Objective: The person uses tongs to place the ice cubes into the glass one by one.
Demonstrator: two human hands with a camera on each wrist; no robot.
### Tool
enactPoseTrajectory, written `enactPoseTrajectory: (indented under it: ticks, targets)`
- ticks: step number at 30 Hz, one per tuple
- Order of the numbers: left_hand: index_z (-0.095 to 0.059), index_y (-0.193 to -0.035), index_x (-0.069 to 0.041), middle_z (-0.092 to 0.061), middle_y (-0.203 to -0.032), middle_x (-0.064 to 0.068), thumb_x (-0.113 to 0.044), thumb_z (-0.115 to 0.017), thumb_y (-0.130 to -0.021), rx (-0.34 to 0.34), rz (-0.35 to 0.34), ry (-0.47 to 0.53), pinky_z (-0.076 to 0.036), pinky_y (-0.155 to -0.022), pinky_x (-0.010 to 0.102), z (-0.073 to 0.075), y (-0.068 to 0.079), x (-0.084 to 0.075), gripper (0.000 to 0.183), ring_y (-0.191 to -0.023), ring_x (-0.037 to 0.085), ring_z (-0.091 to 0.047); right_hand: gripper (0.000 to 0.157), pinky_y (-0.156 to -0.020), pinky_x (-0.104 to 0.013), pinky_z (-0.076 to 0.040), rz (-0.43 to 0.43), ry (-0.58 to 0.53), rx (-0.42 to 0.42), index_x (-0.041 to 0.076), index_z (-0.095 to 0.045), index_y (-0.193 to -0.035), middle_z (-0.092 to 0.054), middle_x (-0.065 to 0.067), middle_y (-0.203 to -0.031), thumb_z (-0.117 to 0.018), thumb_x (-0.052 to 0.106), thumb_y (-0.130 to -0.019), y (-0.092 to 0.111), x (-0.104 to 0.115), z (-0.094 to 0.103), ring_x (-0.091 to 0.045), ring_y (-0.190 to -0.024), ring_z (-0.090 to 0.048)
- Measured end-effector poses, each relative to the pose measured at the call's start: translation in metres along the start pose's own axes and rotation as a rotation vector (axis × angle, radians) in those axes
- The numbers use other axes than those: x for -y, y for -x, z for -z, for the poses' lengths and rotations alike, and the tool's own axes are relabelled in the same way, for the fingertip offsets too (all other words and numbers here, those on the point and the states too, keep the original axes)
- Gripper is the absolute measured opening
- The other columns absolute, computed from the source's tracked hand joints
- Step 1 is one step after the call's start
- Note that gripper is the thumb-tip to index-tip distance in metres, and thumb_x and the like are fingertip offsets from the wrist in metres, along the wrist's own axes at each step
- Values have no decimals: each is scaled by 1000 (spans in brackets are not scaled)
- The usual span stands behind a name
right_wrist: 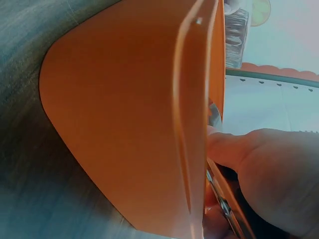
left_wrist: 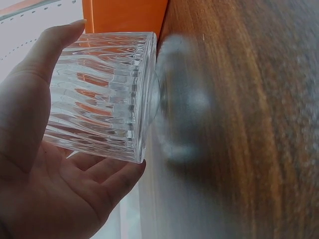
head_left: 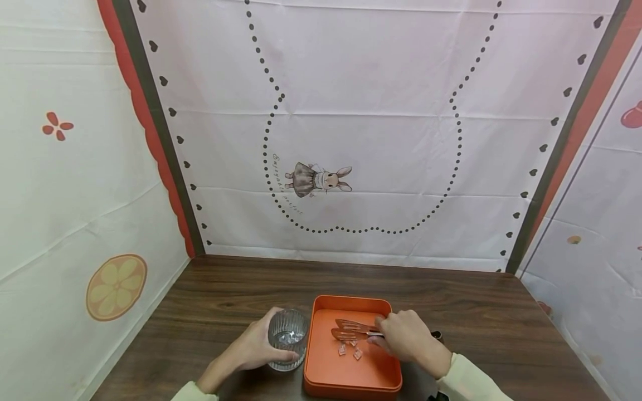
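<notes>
My left hand (head_left: 253, 344) grips a clear ribbed glass (head_left: 287, 341), thumb on one side and fingers round the other. In the left wrist view the glass's base (left_wrist: 146, 99) is close to the tabletop; whether it touches is hard to tell. Just right of the glass stands an orange tray (head_left: 351, 380) with raised walls. My right hand (head_left: 408, 337) holds tongs (head_left: 348, 329) with slotted brown-orange ends over the tray floor. Several small clear cubes (head_left: 357, 353) lie by the tong tips. In the right wrist view the tray wall (right_wrist: 124, 114) hides most of the tongs.
The dark wood table (head_left: 241, 284) extends behind and to both sides of the tray. A printed cloth (head_left: 376, 167) hangs at its back edge, with more cloth at left and right. A small dark object (head_left: 437, 336) shows beside the right wrist.
</notes>
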State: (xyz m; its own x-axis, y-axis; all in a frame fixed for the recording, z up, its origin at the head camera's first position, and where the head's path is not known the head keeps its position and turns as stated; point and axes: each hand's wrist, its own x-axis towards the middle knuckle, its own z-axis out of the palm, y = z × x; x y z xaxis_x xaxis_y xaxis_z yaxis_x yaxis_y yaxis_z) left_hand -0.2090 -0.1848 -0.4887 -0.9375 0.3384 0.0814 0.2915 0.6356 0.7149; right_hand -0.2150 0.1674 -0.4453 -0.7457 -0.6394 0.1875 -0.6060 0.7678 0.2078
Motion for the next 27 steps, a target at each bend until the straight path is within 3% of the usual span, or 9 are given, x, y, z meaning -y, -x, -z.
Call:
enactPoseTrajectory:
  ticks: [15, 27]
  targets:
    - [-44, -135, -11, -65, -107, 5, -52, -88, -66, 4, -1, 12, -51, -80, 39, 1, 0, 1, 91, -94, 17, -62, 36, -39, -31, -31, -13, 34, -125, 17, -55, -76, -42, 4, -50, -66, 49, -91, 2, 3, -6, -16, -39, -40]
    - [-45, -134, -12, -66, -107, 4, -52, -89, -65, -6, -8, -6, -51, -80, 39, 0, -1, 1, 91, -94, 17, -62, 33, -38, -31, -27, -62, -11, -140, 16, -52, -86, -34, 6, -48, -64, 46, -93, 0, 3, -6, -14, -37, -34]
